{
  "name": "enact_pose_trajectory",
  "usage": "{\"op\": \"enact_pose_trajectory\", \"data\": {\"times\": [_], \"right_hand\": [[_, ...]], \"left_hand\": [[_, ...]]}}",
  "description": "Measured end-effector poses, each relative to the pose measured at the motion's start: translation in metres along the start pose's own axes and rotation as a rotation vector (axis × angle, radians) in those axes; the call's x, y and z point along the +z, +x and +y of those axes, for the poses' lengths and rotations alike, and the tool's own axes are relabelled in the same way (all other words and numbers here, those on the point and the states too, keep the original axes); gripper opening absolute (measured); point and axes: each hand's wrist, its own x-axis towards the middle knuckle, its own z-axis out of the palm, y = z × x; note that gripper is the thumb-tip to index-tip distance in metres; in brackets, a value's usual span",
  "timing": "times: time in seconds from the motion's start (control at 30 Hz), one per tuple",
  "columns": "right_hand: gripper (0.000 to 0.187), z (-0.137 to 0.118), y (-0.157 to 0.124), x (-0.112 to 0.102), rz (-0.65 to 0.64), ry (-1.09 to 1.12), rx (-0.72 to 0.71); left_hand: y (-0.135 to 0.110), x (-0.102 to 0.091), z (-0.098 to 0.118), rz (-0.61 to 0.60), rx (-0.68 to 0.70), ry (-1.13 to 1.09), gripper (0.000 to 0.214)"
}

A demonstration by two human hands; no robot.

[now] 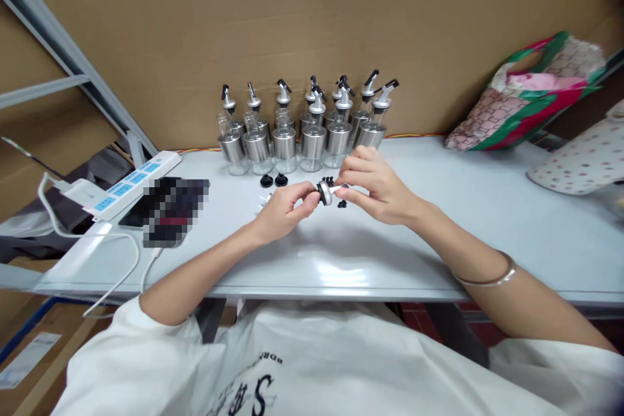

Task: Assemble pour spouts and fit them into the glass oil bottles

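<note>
Above the table, both hands meet on a bottle pour spout (pixel 325 193) with a silver collar and black stopper base. My left hand (pixel 283 213) pinches it by the black base. The thumb and fingers of my right hand (pixel 377 190) close on its narrow end, hiding part of the tip. Small black pieces (pixel 342 204) lie beneath, near the right fingertips. Two black ribbed stoppers (pixel 281 180) rest just behind my left hand. Small white pieces (pixel 263 201) show beside that hand, partly covered by it. Behind, glass bottles with steel sleeves (pixel 312 146) stand in rows; several carry spouts, three at front left have open necks.
On the left are a white power strip (pixel 131 183), a charger with a white cable (pixel 130 266) and a dark, blurred-out device (pixel 168 211). Cardboard (pixel 195 26) backs the table (pixel 468 234). A patterned bag (pixel 526 97) and a dotted white object (pixel 580 149) stand at right.
</note>
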Motion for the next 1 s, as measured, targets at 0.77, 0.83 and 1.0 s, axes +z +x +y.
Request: {"op": "enact_pose_trajectory", "data": {"times": [0.77, 0.83, 1.0], "right_hand": [[0.049, -0.024, 0.009, 0.017, -0.24, 1.213, 0.856], [0.05, -0.025, 0.009, 0.017, -0.225, 1.159, 0.807], [0.054, -0.031, 0.008, 0.02, -0.179, 0.929, 0.691]], "left_hand": [[0.001, -0.041, 0.004, 0.086, 0.772, 1.004, 0.018], [0.002, -0.043, 0.003, 0.115, 0.799, 1.012, 0.017], [0.005, -0.046, 0.003, 0.15, 0.782, 1.07, 0.024]]}}
